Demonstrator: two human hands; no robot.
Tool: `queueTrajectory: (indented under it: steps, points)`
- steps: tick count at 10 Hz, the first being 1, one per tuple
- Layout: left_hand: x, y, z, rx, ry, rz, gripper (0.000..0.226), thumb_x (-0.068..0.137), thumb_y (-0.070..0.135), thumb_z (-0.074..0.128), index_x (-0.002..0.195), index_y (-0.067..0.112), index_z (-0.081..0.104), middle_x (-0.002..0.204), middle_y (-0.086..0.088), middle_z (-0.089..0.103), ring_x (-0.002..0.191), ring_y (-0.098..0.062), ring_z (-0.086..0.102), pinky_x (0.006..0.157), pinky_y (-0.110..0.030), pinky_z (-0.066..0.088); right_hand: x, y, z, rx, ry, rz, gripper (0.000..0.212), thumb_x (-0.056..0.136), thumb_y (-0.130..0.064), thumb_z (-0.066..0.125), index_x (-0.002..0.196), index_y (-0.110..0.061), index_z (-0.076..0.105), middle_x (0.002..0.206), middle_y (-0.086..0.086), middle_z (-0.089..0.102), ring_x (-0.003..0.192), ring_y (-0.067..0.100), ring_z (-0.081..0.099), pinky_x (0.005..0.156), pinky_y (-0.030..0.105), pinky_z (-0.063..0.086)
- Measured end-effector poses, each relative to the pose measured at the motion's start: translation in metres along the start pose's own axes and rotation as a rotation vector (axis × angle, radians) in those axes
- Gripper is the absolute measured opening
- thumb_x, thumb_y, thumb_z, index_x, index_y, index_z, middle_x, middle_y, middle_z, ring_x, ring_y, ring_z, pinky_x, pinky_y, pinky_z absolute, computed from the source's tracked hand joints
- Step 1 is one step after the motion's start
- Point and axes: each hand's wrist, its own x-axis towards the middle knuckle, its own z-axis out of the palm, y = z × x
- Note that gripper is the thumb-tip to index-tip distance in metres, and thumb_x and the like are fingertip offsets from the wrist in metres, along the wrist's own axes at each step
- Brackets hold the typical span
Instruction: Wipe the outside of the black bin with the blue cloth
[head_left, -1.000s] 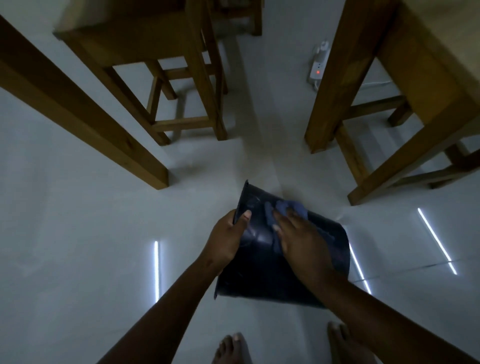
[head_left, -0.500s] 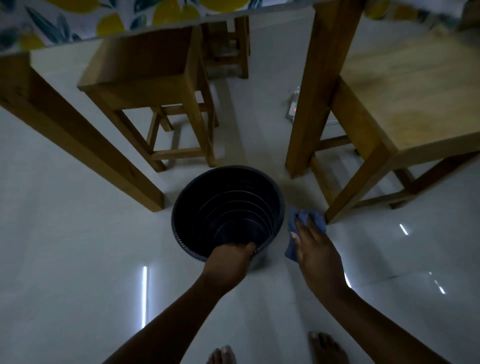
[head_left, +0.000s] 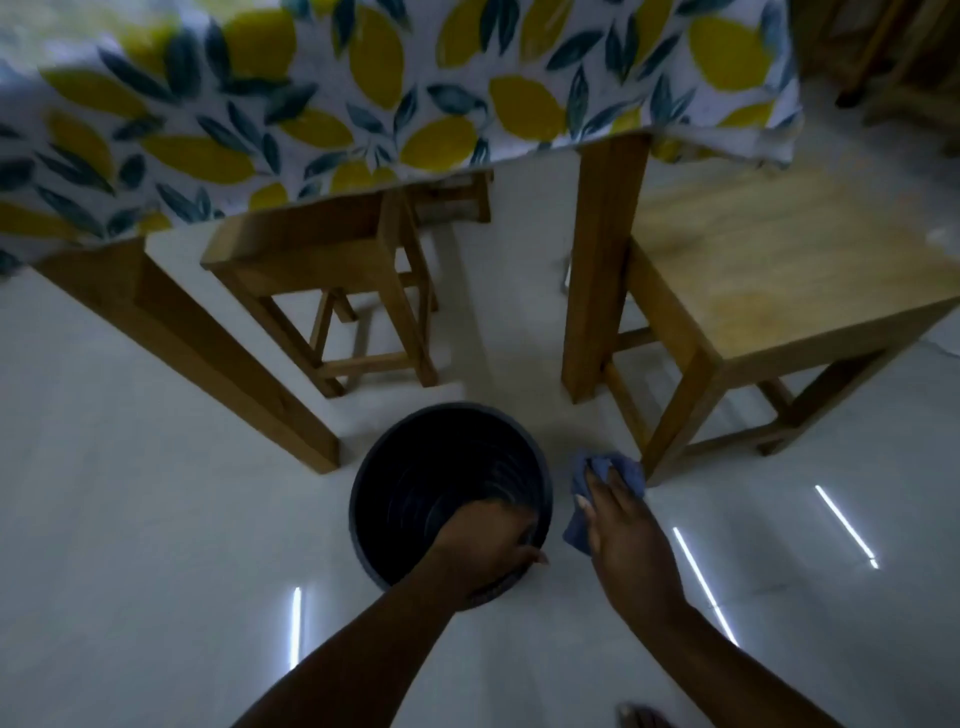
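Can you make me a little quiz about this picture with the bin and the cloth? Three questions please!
1. True or false: the black bin is lying on its side.
2. Which hand holds the blue cloth? A) left hand B) right hand C) neither
3. Fill in: the tablecloth has yellow ______ printed on it.

Key
1. False. It stands upright on the floor, open end up, with the left hand gripping its near rim.
2. B. The right hand holds the cloth just right of the bin, apart from it.
3. Lemons.
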Motion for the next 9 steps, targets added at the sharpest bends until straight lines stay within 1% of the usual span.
queueTrajectory:
  steps: [1,2,3,4,5,6,7,8,9]
  points:
    - [0.019,0.027,-0.058,0.005,0.104,0.014,0.033,0.092,0.043,0.052,0.109,0.016,0.058,0.11,-0.01,0.067,0.1,-0.032,0.062,0.081,-0.04,0.05,0.025,0.0,-0.053,0.008,-0.065,0.107,0.06,0.106,-0.039,0.013,0.14,-0.003,0.047,0.139,0.021,0.052,0.128,0.035,0.052,0.094,0.047,0.051]
    - [0.032,0.047,-0.093,0.035,0.175,0.019,0.036,0.094,0.039,0.049,0.121,0.016,0.054,0.121,-0.011,0.063,0.11,-0.033,0.059,0.088,-0.04,0.049,0.05,0.007,-0.093,0.017,0.037,0.164,0.059,0.104,-0.041,0.012,0.142,-0.008,0.045,0.142,0.018,0.049,0.124,0.034,0.055,0.089,0.045,0.053]
    - [0.053,0.073,-0.142,0.037,0.243,0.032,0.043,0.093,0.04,0.045,0.131,0.022,0.051,0.132,-0.007,0.057,0.121,-0.03,0.053,0.099,-0.04,0.046,0.08,0.02,-0.135,-0.022,0.114,0.116,0.06,0.103,-0.045,0.008,0.146,-0.015,0.037,0.147,0.014,0.045,0.126,0.03,0.052,0.094,0.044,0.05]
    - [0.071,0.088,-0.17,0.004,0.298,0.048,0.038,0.094,0.039,0.046,0.126,0.022,0.056,0.129,-0.005,0.058,0.12,-0.027,0.053,0.097,-0.036,0.045,0.114,0.033,-0.159,-0.004,0.155,0.16,0.084,0.095,-0.06,-0.006,0.145,-0.01,0.04,0.15,0.018,0.04,0.136,0.036,0.04,0.108,0.05,0.037]
    - [0.102,0.096,-0.199,-0.052,0.336,0.044,0.034,0.093,0.041,0.052,0.121,0.022,0.059,0.124,-0.001,0.061,0.116,-0.023,0.056,0.095,-0.035,0.046,0.164,0.054,-0.167,-0.146,0.055,0.294,0.095,0.091,-0.062,-0.016,0.142,-0.01,0.045,0.149,0.017,0.044,0.139,0.037,0.037,0.102,0.058,0.038]
    - [0.123,0.092,-0.206,-0.082,0.309,0.018,0.036,0.092,0.043,0.054,0.122,0.024,0.058,0.126,0.0,0.061,0.117,-0.022,0.057,0.096,-0.036,0.047,0.181,0.078,-0.149,-0.248,-0.129,0.356,0.084,0.095,-0.06,-0.007,0.139,-0.016,0.05,0.141,0.013,0.054,0.132,0.037,0.046,0.092,0.063,0.043]
    - [0.125,0.084,-0.215,-0.094,0.239,-0.002,0.041,0.094,0.041,0.053,0.13,0.023,0.054,0.135,-0.001,0.056,0.124,-0.022,0.052,0.099,-0.036,0.044,0.179,0.086,-0.142,-0.393,-0.265,0.308,0.076,0.095,-0.064,0.006,0.139,-0.021,0.05,0.143,0.009,0.053,0.132,0.036,0.043,0.096,0.067,0.033]
    - [0.119,0.082,-0.238,-0.077,0.255,0.015,0.041,0.095,0.038,0.053,0.132,0.02,0.052,0.137,-0.002,0.054,0.126,-0.022,0.05,0.101,-0.036,0.044,0.175,0.071,-0.153,-0.451,-0.21,0.238,0.072,0.094,-0.064,0.016,0.141,-0.02,0.048,0.148,0.006,0.047,0.136,0.031,0.037,0.1,0.065,0.027]
    - [0.108,0.082,-0.29,-0.134,0.303,0.004,0.04,0.096,0.036,0.051,0.132,0.019,0.053,0.136,-0.003,0.055,0.123,-0.023,0.052,0.099,-0.035,0.044,0.186,0.023,-0.195,-0.339,-0.135,0.208,0.064,0.085,-0.052,0.033,0.132,-0.016,0.057,0.141,0.005,0.056,0.129,0.03,0.052,0.094,0.058,0.044]
